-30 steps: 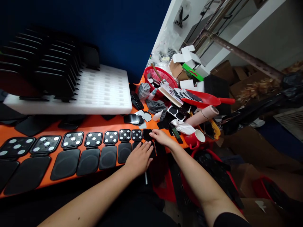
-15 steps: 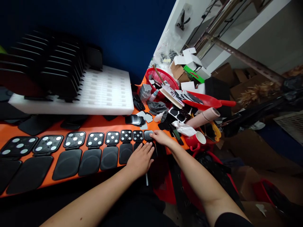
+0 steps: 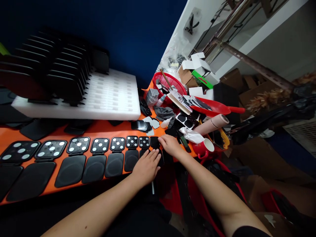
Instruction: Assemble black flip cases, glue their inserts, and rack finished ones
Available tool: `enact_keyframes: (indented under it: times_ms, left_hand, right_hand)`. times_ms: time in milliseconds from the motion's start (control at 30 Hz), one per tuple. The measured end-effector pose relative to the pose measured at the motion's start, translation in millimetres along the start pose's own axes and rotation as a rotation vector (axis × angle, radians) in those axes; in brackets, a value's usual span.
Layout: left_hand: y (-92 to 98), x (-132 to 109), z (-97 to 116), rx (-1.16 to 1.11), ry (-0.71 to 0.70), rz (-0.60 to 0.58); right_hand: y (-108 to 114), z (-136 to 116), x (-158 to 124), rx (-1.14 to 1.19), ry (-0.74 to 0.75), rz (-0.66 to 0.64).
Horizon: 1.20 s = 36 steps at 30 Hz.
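My left hand lies flat, fingers spread, over the black flaps near the right end of a row of hinged black pieces. At the last square piece, my right hand has its fingers pressed together on the right edge. This square looks plain black. Left of it, several square pieces carry white dots, with plain black flaps below them. Loose silver and black plates lie just behind the row.
A white foam block holds upright black plates at the back left of the orange table. To the right are a red basket, a white bottle, a pink roll and a red mug.
The last square looked shiny grey under my right fingers and now looks black. My right hand has shifted very slightly right, with its fingers at the edge. My left hand stays in place.
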State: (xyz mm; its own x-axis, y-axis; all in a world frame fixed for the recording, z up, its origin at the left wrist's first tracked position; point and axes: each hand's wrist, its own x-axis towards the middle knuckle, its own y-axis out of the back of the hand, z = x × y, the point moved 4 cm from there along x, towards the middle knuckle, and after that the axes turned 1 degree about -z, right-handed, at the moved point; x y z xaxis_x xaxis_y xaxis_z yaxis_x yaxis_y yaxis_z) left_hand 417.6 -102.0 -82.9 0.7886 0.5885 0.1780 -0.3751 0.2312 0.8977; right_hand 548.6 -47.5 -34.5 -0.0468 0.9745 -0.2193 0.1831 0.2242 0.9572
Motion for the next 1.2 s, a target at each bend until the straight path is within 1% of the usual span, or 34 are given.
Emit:
enact_keyframes:
  times_ms: [67,133,200,267,400,533,633,733,800,867,933,1033,1100,1133,1167,1200]
  left_hand:
    - [0.5,0.1,0.6,-0.006,0.003,-0.005]
    - [0.8,0.3,1.1,-0.011,0.003,-0.015]
    - [1.2,0.6,1.5,-0.011,0.001,-0.022]
    - [1.7,0.8,1.6,-0.007,-0.001,-0.025]
    - [2.3,0.5,0.9,-0.01,0.002,-0.017]
    - [0.7,-0.7,0.1,-0.006,-0.004,0.003]
    - [-0.4,-1.6,-0.8,-0.007,-0.009,0.015]
    - [0.1,-1.8,-1.8,-0.017,-0.002,0.022]
    - [1.0,-1.5,-1.9,-0.032,0.0,0.026]
    - [1.8,-1.3,-1.4,-0.056,0.001,0.034]
    - [3.2,-1.9,-0.7,-0.089,0.003,0.045]
    - [10.0,-4.4,-1.5,-0.14,0.013,0.066]
    - [21.6,-6.6,-7.0,-0.214,0.055,0.12]
    - [30.4,-7.9,-12.9,-0.294,0.111,0.19]
    - [40.6,-10.0,-21.4,-0.411,0.199,0.292]
    - [50.6,-13.1,-32.0,-0.565,0.32,0.419]
  right_hand:
    - [-8.5,-6.8,-15.2,0.035,0.154,-0.013]
    - [-18.0,-11.5,-25.4,0.044,0.248,-0.032]
    - [-24.3,-13.4,-26.9,0.008,0.233,-0.051]
    - [-24.2,-15.9,-21.0,-0.049,0.192,-0.052]
    - [-8.8,-26.7,7.0,-0.12,0.146,-0.031]
    - [9.2,-44.8,53.5,-0.086,0.15,0.043]
    - [11.5,-60.7,88.3,-0.039,0.173,0.088]
    - [6.3,-69.9,108.2,0.015,0.168,0.083]
    - [4.0,-69.0,112.7,0.056,0.142,0.094]
    - [4.2,-61.6,113.8,0.106,0.088,0.125]
    - [6.2,-49.1,114.0,0.172,0.007,0.152]
    - [10.5,-28.3,111.2,0.315,-0.108,0.136]
    - [14.9,-18.8,103.1,0.428,-0.145,0.11]
    - [17.3,-16.6,96.5,0.485,-0.149,0.096]
    - [19.3,-16.3,88.1,0.537,-0.146,0.08]
    - [20.9,-17.7,78.1,0.579,-0.138,0.064]
